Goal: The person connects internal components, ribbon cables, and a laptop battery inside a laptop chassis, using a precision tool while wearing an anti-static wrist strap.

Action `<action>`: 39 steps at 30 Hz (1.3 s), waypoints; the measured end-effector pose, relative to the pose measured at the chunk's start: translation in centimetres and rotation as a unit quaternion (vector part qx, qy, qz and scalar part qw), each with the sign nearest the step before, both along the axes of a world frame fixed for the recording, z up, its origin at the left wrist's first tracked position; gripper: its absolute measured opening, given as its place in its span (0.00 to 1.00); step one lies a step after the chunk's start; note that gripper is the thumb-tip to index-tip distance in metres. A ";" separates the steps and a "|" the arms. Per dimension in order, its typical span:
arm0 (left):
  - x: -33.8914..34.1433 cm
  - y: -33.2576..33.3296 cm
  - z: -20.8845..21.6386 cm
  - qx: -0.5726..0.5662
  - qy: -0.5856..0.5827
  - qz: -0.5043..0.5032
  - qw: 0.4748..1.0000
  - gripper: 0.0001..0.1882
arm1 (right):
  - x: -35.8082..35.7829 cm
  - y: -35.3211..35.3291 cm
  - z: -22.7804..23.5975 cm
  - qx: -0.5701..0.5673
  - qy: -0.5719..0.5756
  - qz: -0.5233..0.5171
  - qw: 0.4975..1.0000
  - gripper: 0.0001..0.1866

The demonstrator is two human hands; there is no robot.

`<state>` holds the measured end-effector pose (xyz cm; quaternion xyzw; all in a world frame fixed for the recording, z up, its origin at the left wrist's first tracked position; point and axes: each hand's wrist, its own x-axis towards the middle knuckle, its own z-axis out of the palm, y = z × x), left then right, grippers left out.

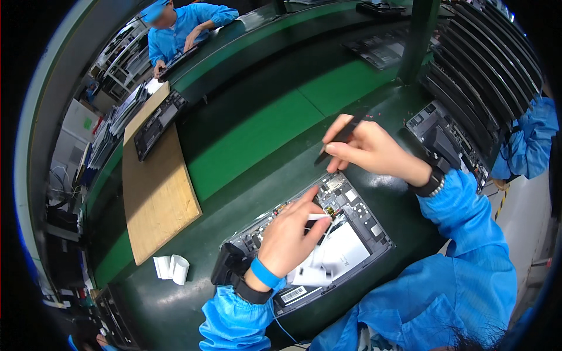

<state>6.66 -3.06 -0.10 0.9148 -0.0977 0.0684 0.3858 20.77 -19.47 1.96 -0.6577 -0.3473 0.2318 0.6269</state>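
An opened laptop base [380, 248] lies in front of me, its circuit board and white-covered battery [345, 248] exposed. My left hand [290, 237] rests over the board. Its thumb closes toward the fingers around a thin white cable [318, 217], and the index finger reaches to the board's upper edge. Loose white strips [313, 275] lie below that hand on the base. Above the far right corner, my right hand [366, 149] pinches a slim, pointed black tool [345, 133], held clear of the board. A blue band circles my left wrist.
Left stands a wooden board [158, 199] with another laptop part [161, 124] on it. White curled pieces [171, 269] lie nearby. At right are another opened base [436, 131] and a rack of dark panels [477, 64]. A co-worker [181, 29] sits across; a blue sleeve [530, 140] shows right.
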 end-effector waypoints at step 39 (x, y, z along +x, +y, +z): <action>-8.8 1.7 0.3 -0.251 0.158 0.148 0.943 0.06 | -11.4 0.4 -1.4 0.033 0.088 0.078 0.993 0.09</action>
